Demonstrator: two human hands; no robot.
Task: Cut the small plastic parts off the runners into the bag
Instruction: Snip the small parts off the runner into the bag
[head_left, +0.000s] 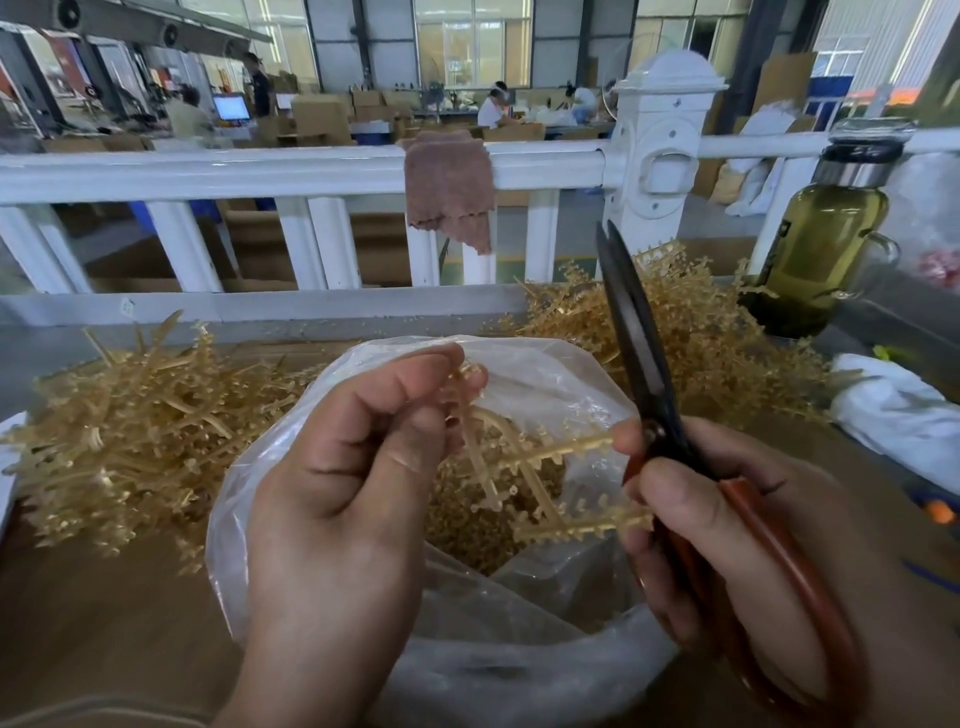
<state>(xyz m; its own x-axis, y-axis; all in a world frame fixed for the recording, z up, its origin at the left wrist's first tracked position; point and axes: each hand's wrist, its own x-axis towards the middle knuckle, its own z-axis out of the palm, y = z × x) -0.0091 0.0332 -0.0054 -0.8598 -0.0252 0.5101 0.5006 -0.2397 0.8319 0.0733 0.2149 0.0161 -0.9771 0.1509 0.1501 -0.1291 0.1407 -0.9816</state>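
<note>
Two arms of the runner stick out toward my right hand, and their tips sit right against my thumb and forefinger. That is my main worry: that hand grips the scissors by the red handles, with the blades pointing up, almost together and well clear of any part. Swinging them down in so tight a spot could nick a fingertip. My left hand pinches the runner near its top and holds it over the open clear bag, where cut parts already lie. A hard snip could flick a part over the soft rim onto the table or into the pile of runners at the left. The thin arms may also bend away from the blades.

My left palm hides exactly where I hold the stem, and I can't see my right fingers inside the handle loops. I can't tell which runners are already trimmed, those at the left or those at the right.
</note>
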